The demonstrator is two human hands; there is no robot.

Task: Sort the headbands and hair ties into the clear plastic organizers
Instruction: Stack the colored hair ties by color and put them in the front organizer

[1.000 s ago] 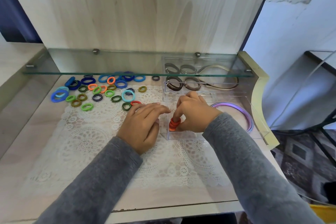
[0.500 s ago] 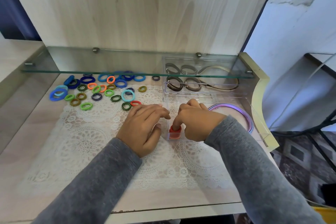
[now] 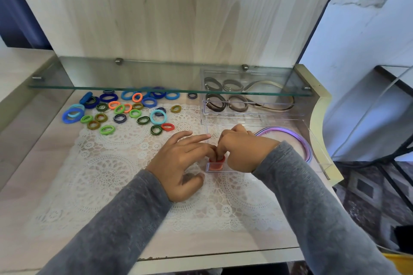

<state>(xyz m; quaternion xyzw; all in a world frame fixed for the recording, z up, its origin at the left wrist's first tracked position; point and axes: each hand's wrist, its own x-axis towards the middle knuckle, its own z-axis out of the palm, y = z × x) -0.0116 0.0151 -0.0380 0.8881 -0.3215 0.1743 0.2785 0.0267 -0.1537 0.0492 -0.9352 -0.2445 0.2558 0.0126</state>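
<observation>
My right hand (image 3: 245,152) has its curled fingers on a stack of red hair ties (image 3: 216,165) and pushes it down into the near left compartment of the front clear organizer (image 3: 320,158). My left hand (image 3: 181,163) lies flat beside it on the lace, fingers straight, their tips at the organizer's left wall. Purple headbands (image 3: 300,139) curve inside the same organizer on the right. The back organizer (image 3: 257,116) holds brown hair ties (image 3: 215,105) and a beige headband (image 3: 279,107). Several loose coloured hair ties (image 3: 120,110) lie at the back left, one red tie (image 3: 167,127) nearest.
A glass shelf (image 3: 134,73) juts out low over the back of the desk, above the loose ties and the back organizer. A white lace mat (image 3: 107,163) covers the desk middle. The desk's right edge (image 3: 321,118) curves beside the organizers.
My right hand has lowered the red ties from above the rim down into the compartment. My left hand's fingers have slid right, closer to the organizer's wall.
</observation>
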